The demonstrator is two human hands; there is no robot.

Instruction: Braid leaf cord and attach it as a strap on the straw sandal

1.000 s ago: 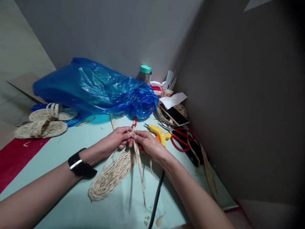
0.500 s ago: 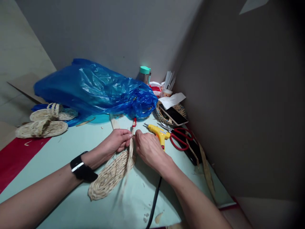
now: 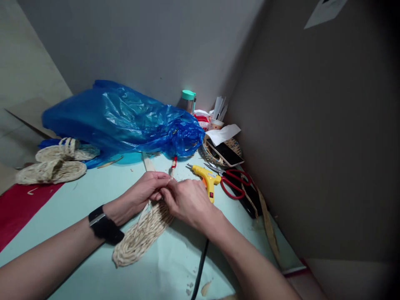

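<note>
A thin braid of pale straw [image 3: 172,171] runs from a red clip [image 3: 174,161] down to my fingers. My left hand [image 3: 153,185] pinches the braid from the left, thumb and index finger together. Opposite it, my right hand [image 3: 189,198] has its fingers curled in against the left fingertips, also closed on the straw; the strands between them are mostly hidden. Under both hands a woven straw sole [image 3: 143,235] lies slanted on the table, its upper end covered by the hands. Just right of my right hand lies a yellow glue gun [image 3: 208,178] with a black cord.
Red-handled scissors [image 3: 236,183] lie beside the glue gun. Behind them a basket [image 3: 209,154] holds a phone [image 3: 226,153]. A large blue plastic bag [image 3: 125,116] fills the back. Straw slippers [image 3: 51,171] sit at the left. A dark wall [image 3: 312,146] bounds the right side.
My right hand has turned and moved down and left, over the left fingertips. The loose strands that hung across the sole no longer show. The view has shifted slightly.
</note>
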